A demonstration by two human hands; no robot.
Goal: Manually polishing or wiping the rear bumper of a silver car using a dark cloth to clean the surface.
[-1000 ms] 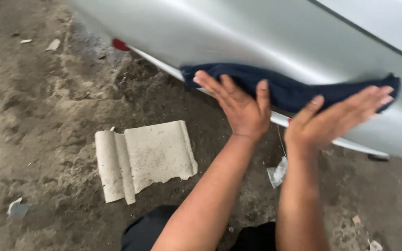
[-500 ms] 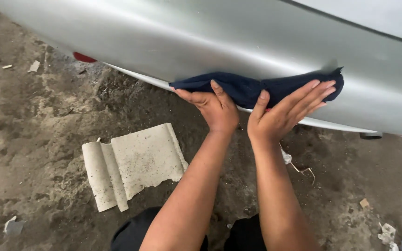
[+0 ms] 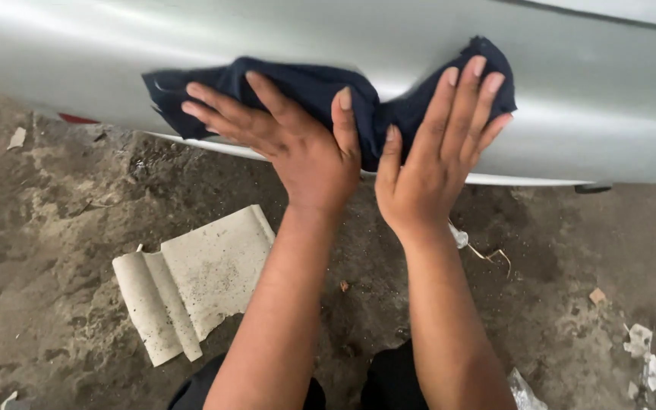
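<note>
At the far left, bare dirt ground (image 3: pixel 32 250) is seen, scattered with small debris. On it, left of the forearms and nearer than the car, a pale ridged slab (image 3: pixel 191 285) is laid flat. Across the far side, the silver car body panel (image 3: pixel 586 114) is shown, its lower edge running from left to right. A dark blue cloth (image 3: pixel 305 87) is pressed against this panel, bunched at its middle. The left hand (image 3: pixel 298 144) is laid flat on the cloth's left half, fingers spread and extended, nothing gripped. The right hand (image 3: pixel 438 152) is laid flat on the cloth's right half, fingers straight and close together, likewise gripping nothing. The thumbs are held just beside each other at the cloth's middle fold. Cloth edges are left showing beyond the fingertips on both sides. At the near right, paper scraps (image 3: pixel 647 353) are seen on the ground.
</note>
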